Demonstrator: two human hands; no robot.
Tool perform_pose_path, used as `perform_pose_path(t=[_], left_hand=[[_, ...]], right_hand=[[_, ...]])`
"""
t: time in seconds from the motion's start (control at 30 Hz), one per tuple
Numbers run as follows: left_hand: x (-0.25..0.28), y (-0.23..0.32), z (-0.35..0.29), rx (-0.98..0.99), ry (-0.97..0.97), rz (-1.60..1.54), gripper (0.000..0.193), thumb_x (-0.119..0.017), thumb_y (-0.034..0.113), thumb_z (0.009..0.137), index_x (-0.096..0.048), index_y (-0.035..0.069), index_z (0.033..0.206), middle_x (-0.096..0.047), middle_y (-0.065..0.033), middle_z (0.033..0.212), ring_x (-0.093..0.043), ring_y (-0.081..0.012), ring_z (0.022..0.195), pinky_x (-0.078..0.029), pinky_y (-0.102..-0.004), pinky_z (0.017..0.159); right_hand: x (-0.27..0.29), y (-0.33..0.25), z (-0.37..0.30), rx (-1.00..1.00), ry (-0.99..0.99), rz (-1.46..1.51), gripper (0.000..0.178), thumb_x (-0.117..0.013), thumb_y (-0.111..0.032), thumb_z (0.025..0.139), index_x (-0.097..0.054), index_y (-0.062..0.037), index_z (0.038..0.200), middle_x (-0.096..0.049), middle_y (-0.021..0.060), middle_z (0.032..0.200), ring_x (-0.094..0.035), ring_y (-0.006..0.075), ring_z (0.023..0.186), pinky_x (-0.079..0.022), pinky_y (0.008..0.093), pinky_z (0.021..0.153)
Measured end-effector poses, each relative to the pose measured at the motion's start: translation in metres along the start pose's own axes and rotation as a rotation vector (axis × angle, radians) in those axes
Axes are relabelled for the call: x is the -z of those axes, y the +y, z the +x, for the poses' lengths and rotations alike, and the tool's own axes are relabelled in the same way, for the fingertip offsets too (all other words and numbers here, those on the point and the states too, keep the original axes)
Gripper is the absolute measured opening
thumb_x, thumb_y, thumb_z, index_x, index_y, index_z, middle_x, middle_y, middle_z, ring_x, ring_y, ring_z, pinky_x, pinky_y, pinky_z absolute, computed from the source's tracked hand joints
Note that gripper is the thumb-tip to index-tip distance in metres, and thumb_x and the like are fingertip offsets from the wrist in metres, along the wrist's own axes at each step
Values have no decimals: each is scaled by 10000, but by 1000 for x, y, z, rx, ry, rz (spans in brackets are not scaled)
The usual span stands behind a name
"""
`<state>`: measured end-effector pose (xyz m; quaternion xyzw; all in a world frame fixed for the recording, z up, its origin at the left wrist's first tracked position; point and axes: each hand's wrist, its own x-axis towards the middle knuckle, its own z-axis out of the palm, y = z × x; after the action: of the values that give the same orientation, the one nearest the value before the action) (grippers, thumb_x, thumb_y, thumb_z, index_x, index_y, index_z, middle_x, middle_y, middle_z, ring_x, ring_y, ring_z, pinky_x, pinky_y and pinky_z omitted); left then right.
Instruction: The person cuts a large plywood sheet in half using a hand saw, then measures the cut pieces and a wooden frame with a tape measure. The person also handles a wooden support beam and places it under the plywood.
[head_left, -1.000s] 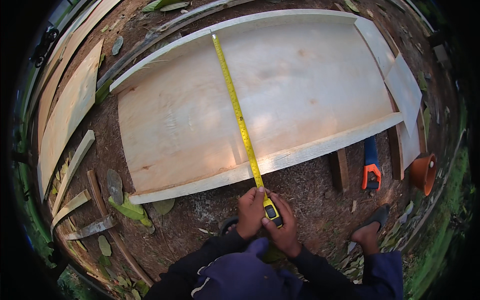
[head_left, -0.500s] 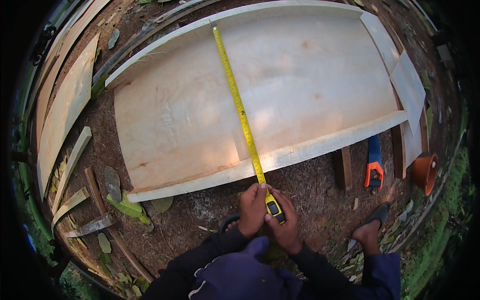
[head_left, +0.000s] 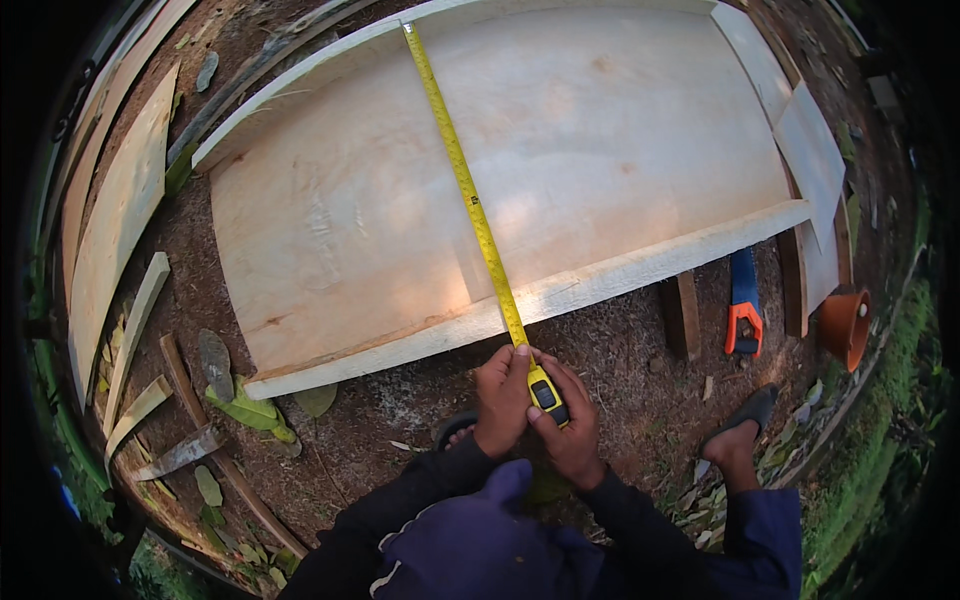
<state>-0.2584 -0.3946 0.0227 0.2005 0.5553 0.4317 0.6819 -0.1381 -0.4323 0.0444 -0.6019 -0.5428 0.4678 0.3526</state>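
Observation:
A yellow tape measure (head_left: 546,391) is in my hands, its blade drawn out across a pale plywood panel (head_left: 610,120). My right hand (head_left: 572,432) is closed around the case. Beside it, my left hand (head_left: 500,405) pinches the blade near the case's mouth. The blade's far end meets the wooden strip along the panel's far edge (head_left: 300,92). Nearer to me, the blade passes over a second whitish wooden strip (head_left: 590,277) along the near edge. Both hands are just off that near edge, above the ground.
A handsaw (head_left: 743,318) with an orange and black handle lies right of my hands, beside wooden blocks (head_left: 681,318) under the panel. Farther right is a terracotta pot (head_left: 846,328). Thin boards (head_left: 120,215), offcuts, a machete-like blade (head_left: 180,453) and leaves lie at left.
The panel, saw and pot sit slightly higher and farther left in the picture, as the view has shifted. Both hands keep their hold on the tape measure, and the blade still spans the panel.

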Motion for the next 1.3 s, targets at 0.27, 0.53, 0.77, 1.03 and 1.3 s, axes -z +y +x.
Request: perform_pose_path(t=[0.27,0.53,0.77,1.03,1.3], left_hand=[[0,-2,5,12,5,-10,326,-500,232,1122,-667,-17,995,-680,-36,873,-584,-48,759,-503,-250,678],[0,-1,6,27,-9,-44,332,-497,239,1125,-665,-16,994,-676,-34,877,-578,-47,750,-498,-245,671],[1,-3,7,18,-11,-49,326,-497,225,1121,-672,-23,999,-699,-51,900,-590,-55,767,-503,-247,689],[-6,7,-1,72,-62,53,278,-562,186,1084,-722,-37,1036,-720,-77,950,-631,-105,811,-512,-278,740],[-18,10,13,-267,-104,393,243,-617,162,1050,-737,-49,1043,-636,-75,849,-587,-128,747,-471,-304,674]], right_hand=[[-1,-1,4,-19,12,-4,623,-718,-187,868,-565,50,1423,-594,241,1425,-580,361,1330,-441,452,1137],[-1,-2,6,-17,18,-9,616,-721,-172,863,-569,52,1417,-597,245,1414,-583,363,1326,-443,451,1136],[-2,-2,5,-24,23,-8,611,-722,-152,855,-568,46,1412,-595,239,1413,-579,358,1331,-441,448,1137],[8,-5,4,-103,11,5,585,-668,-49,818,-519,32,1378,-610,217,1348,-603,298,1271,-473,405,1081],[38,-23,15,-214,9,11,489,-718,-181,919,-556,7,1340,-647,239,1231,-648,402,1171,-507,455,992]])
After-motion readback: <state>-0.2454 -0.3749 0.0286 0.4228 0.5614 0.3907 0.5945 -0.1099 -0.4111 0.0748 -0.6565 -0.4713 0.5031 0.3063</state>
